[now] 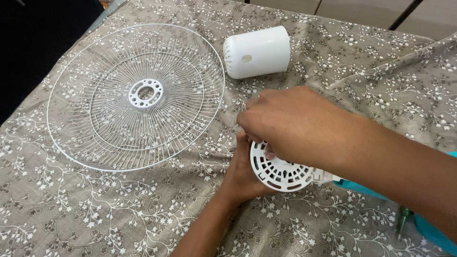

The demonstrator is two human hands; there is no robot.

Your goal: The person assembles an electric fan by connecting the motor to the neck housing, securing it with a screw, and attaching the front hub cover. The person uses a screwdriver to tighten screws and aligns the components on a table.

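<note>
White plastic makes up the round slotted fan housing [281, 172] that is held between both hands, low and right of centre in the view. The left hand [245, 173] is wrapped against the housing's left edge from below, its fingers curled behind the part so that only the back of the hand and the wrist are seen. The right hand [290, 126] is laid over the top of the housing, its fingers bent down onto the slotted face, and much of the disc is hidden beneath it. Both hands are thus closed on the same piece, touching each other at the housing's upper left rim. A teal body [366, 188] is seen just beyond the housing, under the right forearm; how it is joined to the housing cannot be told.

A white wire fan guard [95, 66] is laid flat well to the left of the hands, with a ringed white hub at its middle. A white cylindrical motor cover [257, 51] is lying on its side above the right hand, just beside the guard's upper right rim. Everything is rested on a grey-brown cloth [119, 214] printed with small white flowers.
</note>
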